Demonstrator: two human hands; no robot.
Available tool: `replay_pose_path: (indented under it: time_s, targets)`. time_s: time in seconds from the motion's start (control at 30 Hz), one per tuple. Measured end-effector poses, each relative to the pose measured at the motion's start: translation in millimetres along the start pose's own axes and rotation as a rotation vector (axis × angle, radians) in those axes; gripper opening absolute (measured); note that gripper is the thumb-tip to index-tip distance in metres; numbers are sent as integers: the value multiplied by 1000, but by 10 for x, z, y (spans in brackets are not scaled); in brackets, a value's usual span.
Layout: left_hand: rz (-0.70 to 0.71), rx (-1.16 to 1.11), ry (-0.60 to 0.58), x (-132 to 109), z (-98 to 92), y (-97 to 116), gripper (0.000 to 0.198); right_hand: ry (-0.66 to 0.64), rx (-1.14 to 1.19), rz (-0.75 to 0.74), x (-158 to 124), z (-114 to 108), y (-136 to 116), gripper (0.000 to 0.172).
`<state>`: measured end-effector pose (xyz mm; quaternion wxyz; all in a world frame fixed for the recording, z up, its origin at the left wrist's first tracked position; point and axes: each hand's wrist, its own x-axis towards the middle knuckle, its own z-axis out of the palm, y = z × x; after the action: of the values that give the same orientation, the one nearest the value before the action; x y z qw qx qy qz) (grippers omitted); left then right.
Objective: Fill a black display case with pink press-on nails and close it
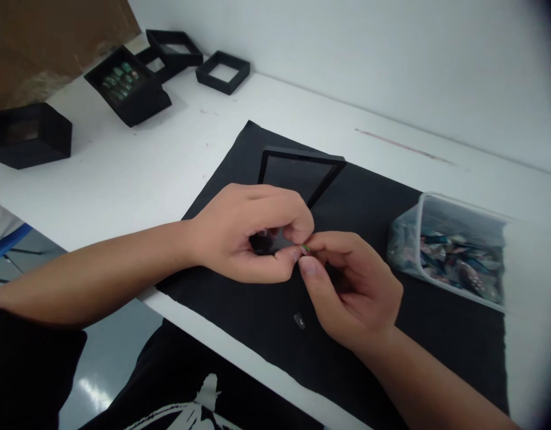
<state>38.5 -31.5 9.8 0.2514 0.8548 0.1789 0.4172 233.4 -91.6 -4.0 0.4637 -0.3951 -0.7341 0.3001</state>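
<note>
Over the black mat (239, 298), my left hand (252, 233) and my right hand (356, 286) meet at their fingertips. Both pinch a tiny green and pinkish piece (305, 248), mostly hidden by the fingers, so its kind does not show. Below the hands, a small clear piece with a whitish mark (299, 321) lies on the mat. Just behind my left hand is a thin black frame with a dark clear pane (297, 173), partly covered by that hand.
A clear plastic tub (421, 239) at the right holds many small colourful pieces. Black box frames (222, 71) stand at the back left, one tilted display box (123, 83) showing rows of greenish pieces. Another black box (31, 134) sits at the far left. A white wall (369, 60) rises behind the table.
</note>
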Motion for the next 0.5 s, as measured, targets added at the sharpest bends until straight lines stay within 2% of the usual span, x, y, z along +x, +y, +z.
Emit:
replay_pose_path:
  time_s: [0.27, 0.5]
  targets:
    - [-72, 14, 35, 29, -8, 50, 9, -40, -18, -34, 41, -40, 34, 14]
    - [-105, -206, -62, 51, -67, 90, 16, -36, 46, -71, 52, -43, -13, 14]
